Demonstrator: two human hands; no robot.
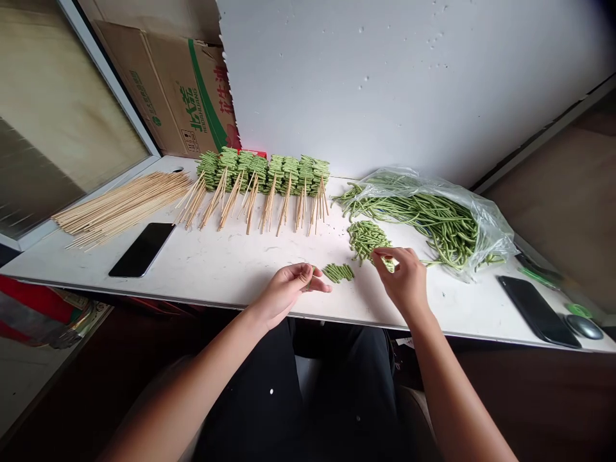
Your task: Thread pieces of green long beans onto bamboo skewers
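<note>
My left hand (291, 289) is held just above the front of the white table, thumb pinched toward the fingers. A bit of green bean (314, 270) shows between them, mostly hidden. Right of it lies a short row of cut bean pieces (338, 273), set side by side. My right hand (405, 276) has thumb and forefinger pinched together at the near side of a loose pile of cut bean pieces (366, 236). What those fingertips hold, if anything, is too small to make out.
Bean skewers (274, 176) stand stacked along the back. Bare bamboo sticks (125, 202) and a phone (142, 250) lie on the left. To the right are long beans (433, 218) in a plastic bag (495, 224), another phone (536, 310) and a mouse (584, 326). A cardboard box (168, 90) leans behind.
</note>
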